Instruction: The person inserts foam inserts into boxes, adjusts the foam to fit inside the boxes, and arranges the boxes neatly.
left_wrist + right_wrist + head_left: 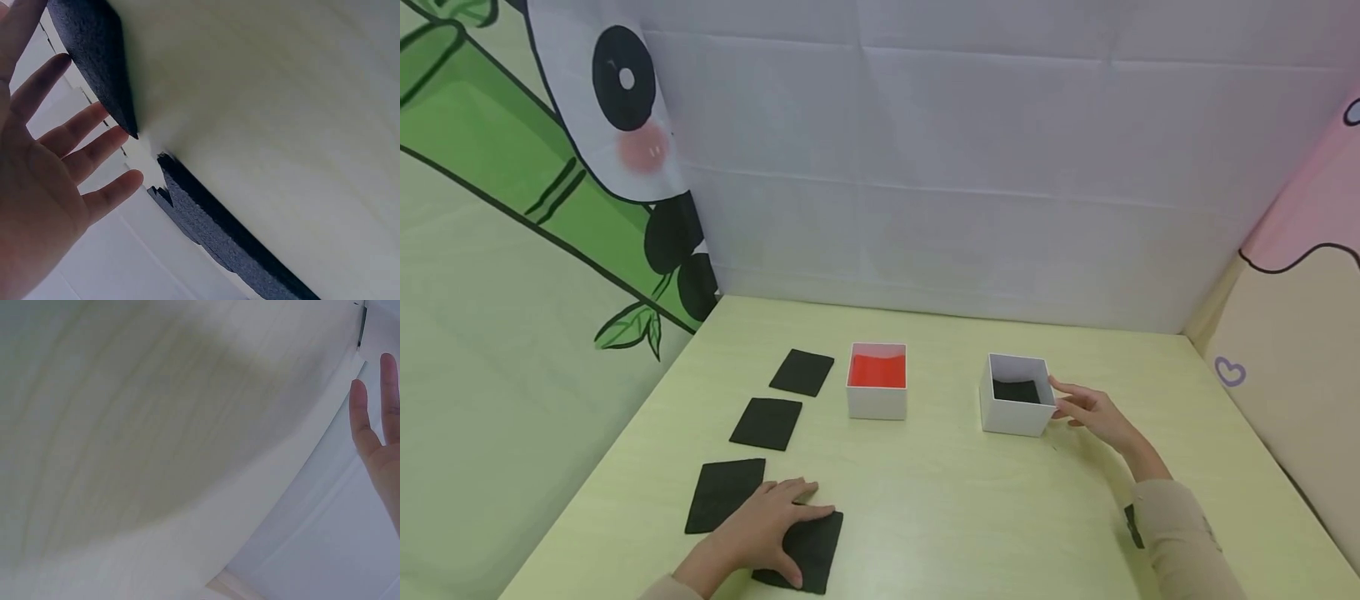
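Note:
My left hand (760, 521) lies with spread fingers over the nearest black square piece (818, 546) at the lower left. Its thumb is at the near edge and its index finger along the far edge. The left wrist view shows straight fingers beside a soft-looking dark piece (94, 56). At the right, my right hand (1093, 414) touches the right wall of a white open box (1011, 418) with extended fingers. Inside that box is a black piece (1017, 392). Two straight fingers of the right hand (384, 456) show in the right wrist view.
A second white box (877, 405), holding something red (878, 372), stands at the middle back. Other black squares lie along the left: one (722, 492) partly under the left hand, one (766, 422) farther back, one (802, 372) farthest. A pale sheet (940, 183) hangs behind the table.

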A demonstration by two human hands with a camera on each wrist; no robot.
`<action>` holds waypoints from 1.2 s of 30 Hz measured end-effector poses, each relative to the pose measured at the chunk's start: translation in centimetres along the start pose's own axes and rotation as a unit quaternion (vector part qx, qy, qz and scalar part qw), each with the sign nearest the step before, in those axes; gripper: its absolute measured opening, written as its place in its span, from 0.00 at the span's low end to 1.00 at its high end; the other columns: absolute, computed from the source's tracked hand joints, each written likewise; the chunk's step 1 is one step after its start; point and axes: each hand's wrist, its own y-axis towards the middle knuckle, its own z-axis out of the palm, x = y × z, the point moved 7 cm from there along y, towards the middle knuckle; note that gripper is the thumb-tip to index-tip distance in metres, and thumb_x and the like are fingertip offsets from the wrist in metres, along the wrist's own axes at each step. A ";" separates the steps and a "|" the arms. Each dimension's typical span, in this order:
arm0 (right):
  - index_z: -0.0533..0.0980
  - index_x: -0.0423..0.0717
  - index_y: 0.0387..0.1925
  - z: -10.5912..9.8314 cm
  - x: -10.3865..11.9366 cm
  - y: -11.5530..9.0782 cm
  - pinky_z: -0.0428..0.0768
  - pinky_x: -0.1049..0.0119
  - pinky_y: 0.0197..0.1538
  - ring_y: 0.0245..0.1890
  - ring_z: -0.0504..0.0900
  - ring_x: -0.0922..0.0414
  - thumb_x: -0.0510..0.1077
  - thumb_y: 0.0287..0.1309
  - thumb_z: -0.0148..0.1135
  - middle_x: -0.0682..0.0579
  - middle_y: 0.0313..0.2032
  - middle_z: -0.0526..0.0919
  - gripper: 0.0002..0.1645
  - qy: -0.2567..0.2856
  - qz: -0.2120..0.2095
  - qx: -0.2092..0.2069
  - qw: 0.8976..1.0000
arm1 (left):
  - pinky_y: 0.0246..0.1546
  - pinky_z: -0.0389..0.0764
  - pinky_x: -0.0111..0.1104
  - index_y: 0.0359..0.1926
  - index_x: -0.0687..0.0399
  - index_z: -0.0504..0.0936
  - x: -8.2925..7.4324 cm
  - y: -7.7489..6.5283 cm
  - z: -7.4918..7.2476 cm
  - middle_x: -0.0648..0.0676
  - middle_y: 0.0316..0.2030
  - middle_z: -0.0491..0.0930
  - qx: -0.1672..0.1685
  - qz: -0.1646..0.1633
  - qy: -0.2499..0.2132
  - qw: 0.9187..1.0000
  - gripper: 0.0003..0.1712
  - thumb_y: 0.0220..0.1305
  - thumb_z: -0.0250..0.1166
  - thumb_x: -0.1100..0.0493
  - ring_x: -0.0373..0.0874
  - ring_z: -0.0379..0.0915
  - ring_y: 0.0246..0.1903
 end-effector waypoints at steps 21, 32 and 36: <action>0.59 0.34 0.60 0.1 0.2 0.0 0.76 0.59 0.35 0.35 0.80 0.63 0.35 0.62 0.49 0.67 0.38 0.79 0.25 -0.001 -0.011 0.003 1.000 | 0.32 0.74 0.34 0.49 0.47 0.67 -0.1 0.9 -1.8 0.44 0.37 0.72 -0.053 -0.008 -0.056 0.997 0.40 0.32 0.76 0.49 0.36 0.67 0.29; 0.60 0.36 0.60 0.0 0.2 0.0 0.76 0.60 0.35 0.35 0.80 0.59 0.36 0.62 0.49 0.65 0.37 0.80 0.25 0.008 -0.007 0.001 1.000 | 0.36 0.73 0.34 0.47 0.50 0.66 -0.4 1.5 -4.0 0.46 0.40 0.74 -0.108 0.033 -0.131 0.985 0.26 0.48 0.68 0.66 0.36 0.67 0.33; 0.60 0.36 0.60 0.0 0.3 0.0 0.76 0.60 0.35 0.35 0.80 0.59 0.35 0.62 0.49 0.65 0.37 0.80 0.25 0.009 -0.010 0.001 1.000 | 0.38 0.73 0.34 0.40 0.49 0.72 -0.8 1.9 -4.3 0.44 0.38 0.75 -0.119 0.058 -0.139 0.981 0.16 0.51 0.65 0.67 0.35 0.69 0.35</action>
